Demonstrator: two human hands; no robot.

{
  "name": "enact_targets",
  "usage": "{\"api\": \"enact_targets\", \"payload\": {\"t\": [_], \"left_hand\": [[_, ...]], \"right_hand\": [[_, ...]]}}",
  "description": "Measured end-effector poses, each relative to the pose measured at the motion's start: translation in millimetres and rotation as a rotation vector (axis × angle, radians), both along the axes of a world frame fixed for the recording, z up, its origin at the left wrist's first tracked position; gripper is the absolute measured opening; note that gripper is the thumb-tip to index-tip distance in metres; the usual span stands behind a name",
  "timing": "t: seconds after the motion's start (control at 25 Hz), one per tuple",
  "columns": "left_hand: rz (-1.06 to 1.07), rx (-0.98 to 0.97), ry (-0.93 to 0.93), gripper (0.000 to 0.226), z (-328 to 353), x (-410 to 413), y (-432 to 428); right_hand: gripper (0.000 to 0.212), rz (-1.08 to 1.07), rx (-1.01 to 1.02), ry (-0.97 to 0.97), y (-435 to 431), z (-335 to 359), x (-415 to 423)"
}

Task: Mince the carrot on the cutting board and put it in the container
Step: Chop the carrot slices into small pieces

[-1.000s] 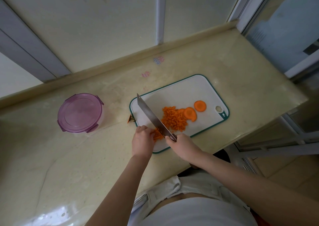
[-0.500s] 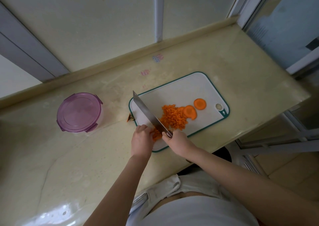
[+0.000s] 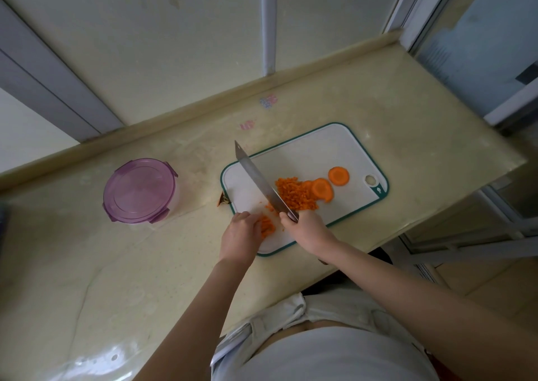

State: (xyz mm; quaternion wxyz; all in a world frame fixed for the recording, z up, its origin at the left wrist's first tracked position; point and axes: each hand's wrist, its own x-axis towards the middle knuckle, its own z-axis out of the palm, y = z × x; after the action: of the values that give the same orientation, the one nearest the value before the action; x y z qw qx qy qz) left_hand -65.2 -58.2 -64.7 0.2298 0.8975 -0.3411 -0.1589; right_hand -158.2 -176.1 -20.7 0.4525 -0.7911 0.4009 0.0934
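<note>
The right hand [image 3: 305,229] clasps the knife [image 3: 262,182] handle at lower centre. The left hand [image 3: 241,235], fingers bent, holds down a carrot bit [image 3: 266,226] just beside the blade, so a slip could nick them. Mince [image 3: 295,193] and two slices [image 3: 338,175] lie on the board [image 3: 320,153]. The container [image 3: 139,191], middle left, is lidded and well apart, so mince may spill on the way.
</note>
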Motion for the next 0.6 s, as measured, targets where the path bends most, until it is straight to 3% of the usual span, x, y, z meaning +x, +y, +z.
{"api": "enact_targets", "payload": {"t": [0.12,0.28,0.6], "left_hand": [[-0.041,-0.043,0.060,0.029,2.7,-1.2,3.1],[-0.104,0.041,0.057,0.051,-2.4,-6.0,7.9],[-0.004,-0.033,0.042,0.041,-11.0,-10.7,8.5]], "right_hand": [[0.044,-0.005,-0.009,0.000,-4.9,1.9,-7.3],[0.042,0.021,0.040,0.021,-3.1,3.6,-16.1],[0.043,0.068,0.084,0.080,14.2,-1.2,-15.0]]}}
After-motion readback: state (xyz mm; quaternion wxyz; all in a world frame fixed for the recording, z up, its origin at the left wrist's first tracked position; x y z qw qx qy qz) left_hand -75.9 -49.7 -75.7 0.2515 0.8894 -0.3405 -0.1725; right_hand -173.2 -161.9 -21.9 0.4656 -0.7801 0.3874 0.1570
